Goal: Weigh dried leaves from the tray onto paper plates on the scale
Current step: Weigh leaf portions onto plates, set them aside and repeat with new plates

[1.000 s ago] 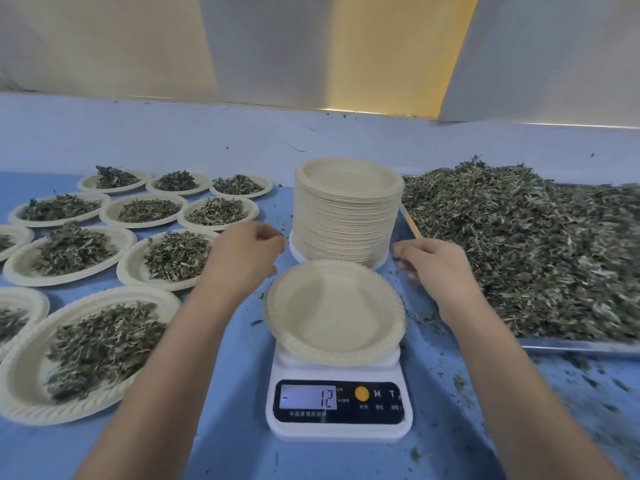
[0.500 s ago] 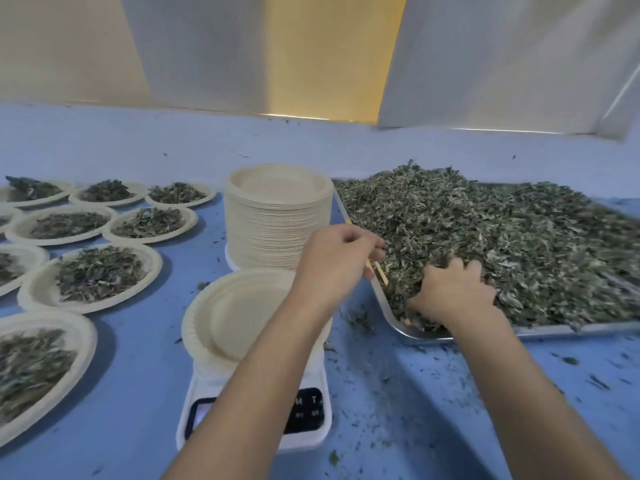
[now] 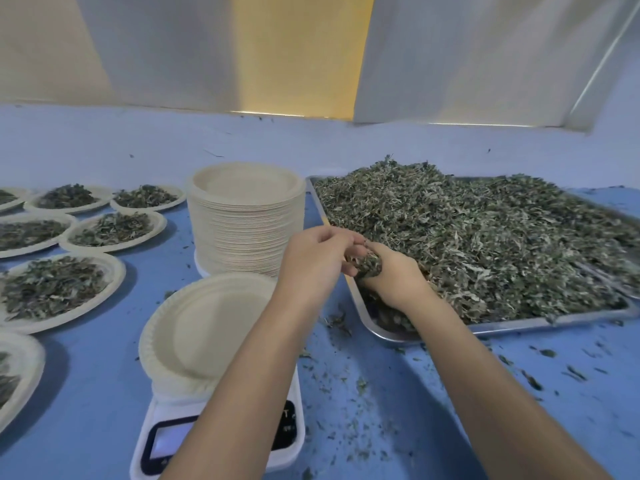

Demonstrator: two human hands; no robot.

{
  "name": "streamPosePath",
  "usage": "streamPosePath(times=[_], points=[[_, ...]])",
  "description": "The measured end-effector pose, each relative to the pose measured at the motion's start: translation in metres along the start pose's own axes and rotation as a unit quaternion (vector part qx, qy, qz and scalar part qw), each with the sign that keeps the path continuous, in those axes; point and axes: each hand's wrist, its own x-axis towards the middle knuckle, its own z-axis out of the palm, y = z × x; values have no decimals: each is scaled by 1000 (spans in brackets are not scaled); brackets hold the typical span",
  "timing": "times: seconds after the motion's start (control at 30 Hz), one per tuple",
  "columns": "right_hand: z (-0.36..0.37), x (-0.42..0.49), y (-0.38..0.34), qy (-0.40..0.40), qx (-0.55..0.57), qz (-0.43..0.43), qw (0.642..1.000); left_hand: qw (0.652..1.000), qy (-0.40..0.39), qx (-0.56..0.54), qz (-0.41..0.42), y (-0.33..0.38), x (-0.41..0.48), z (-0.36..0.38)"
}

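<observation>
In the head view, your right hand (image 3: 393, 277) sits at the near-left corner of the metal tray (image 3: 519, 328). Its fingers are curled round a clump of the dried leaves (image 3: 485, 244), just above the heap. Your left hand (image 3: 317, 263) closes in on the same clump from the left with bent fingers, but the view doesn't show whether it grips any leaves itself.

The empty paper plate (image 3: 207, 323) waits on the scale (image 3: 162, 407) at lower centre-left of the frame, down and to the left of both hands. The carry therefore runs leftward and toward you, across the tray's left rim. Your left hand is the nearer one to the plate. Your left forearm lies over the plate's right edge and part of the scale's display, so the reading is hidden.

The tray stretches away to the right of the frame, and the heap fills it except for that near-left corner. The tall stack of paper plates (image 3: 247, 223) stands just beyond the plate on the scale, close to the far side of your path. A low, near line is probably the safest route.

Filled plates (image 3: 59, 289) crowd the left of the frame on the blue table (image 3: 86, 393). The strip between tray and scale is open but strewn with leaf crumbs.
</observation>
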Motion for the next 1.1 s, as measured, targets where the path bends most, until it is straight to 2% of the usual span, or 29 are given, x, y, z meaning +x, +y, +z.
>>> streamPosePath(times=[0.1, 0.2, 0.27, 0.33, 0.43, 0.6, 0.8, 0.9, 0.97, 1.1], points=[[1, 1, 3, 98, 35, -9, 995, 1000, 22, -5, 7, 1, 2, -9], [4, -1, 1, 193, -50, -7, 980, 999, 41, -28, 10, 2, 3, -15], [8, 3, -3, 171, -95, 5, 981, 998, 46, -33, 11, 2, 3, -16], [14, 12, -4, 88, -110, 24, 990, 998, 48, -31, 13, 2, 3, -16], [23, 24, -2, -35, -74, 21, 996, 999, 44, -22, 14, 2, 3, -14], [30, 29, 3, -106, -136, -18, 985, 999, 42, -22, 14, 1, 2, -12], [27, 17, -9, -93, -200, 6, 975, 999, 39, -28, 9, 0, 1, -13], [27, 15, -8, -57, -195, 1, 979, 996, 48, -70, -27, -3, 1, -8], [27, 16, -4, -13, -163, -9, 987, 990, 50, -116, -69, -5, 0, -3], [21, 18, 3, 63, -25, 7, 998, 969, 82, -199, -122, -12, 2, 8]])
